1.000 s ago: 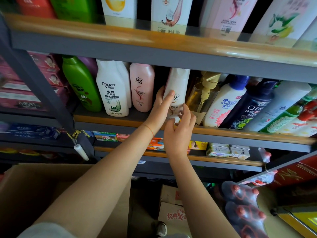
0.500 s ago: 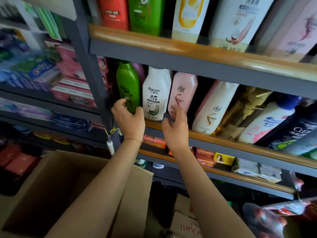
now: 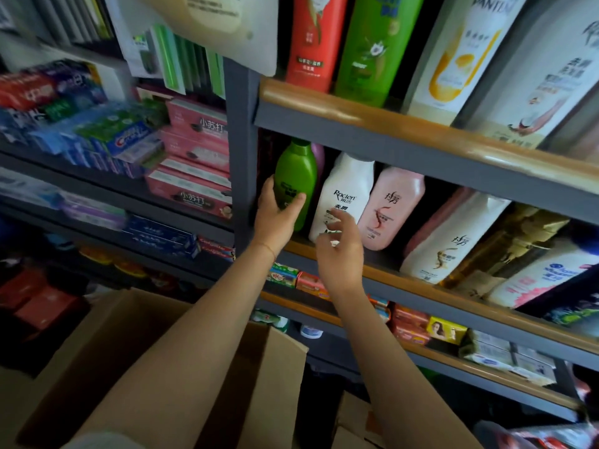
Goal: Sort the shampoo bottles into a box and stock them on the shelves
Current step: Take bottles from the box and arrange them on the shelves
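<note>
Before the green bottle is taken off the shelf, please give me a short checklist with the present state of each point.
1. Left hand has a grip on the green bottle: ok, thumb and fingers wrap its lower body.
2. Right hand free to help: ok, fingers relaxed in front of the white Raclen bottle, holding nothing.
3. Green bottle standing upright: ok.
4. Room to pull it out: cannot tell, the white Raclen bottle stands close beside it and a purple bottle is behind.
5. Cardboard box ready below: ok, it is open under the arms.
6. Box has space inside: cannot tell, the arms hide the inside.
</note>
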